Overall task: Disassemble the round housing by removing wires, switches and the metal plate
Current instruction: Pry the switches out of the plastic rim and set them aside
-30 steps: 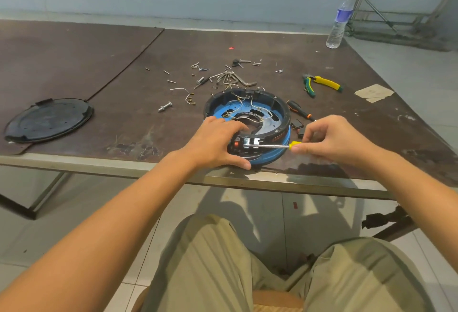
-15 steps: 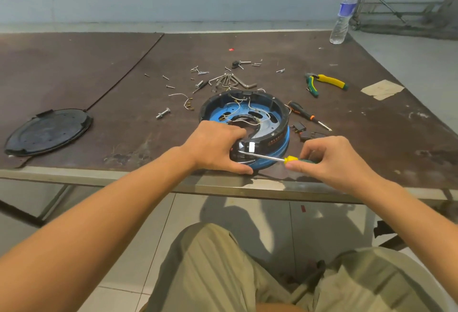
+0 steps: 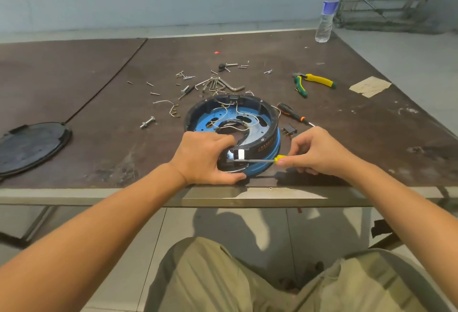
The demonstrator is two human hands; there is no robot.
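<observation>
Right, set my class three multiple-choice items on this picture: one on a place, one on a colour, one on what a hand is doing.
1. Where does the water bottle stand? A at the table's far right corner; B on the floor; C on the person's lap.
2. What colours are the pliers' handles? A red and black; B yellow and green; C all blue.
3. What is the right hand doing? A lying flat, empty; B holding a hammer; C gripping the yellow-handled screwdriver, tip at the round housing's near rim.
Answers: 1 A, it stands by the far right edge. 2 B, both colours show there. 3 C, fingers curl round the yellow handle.
</observation>
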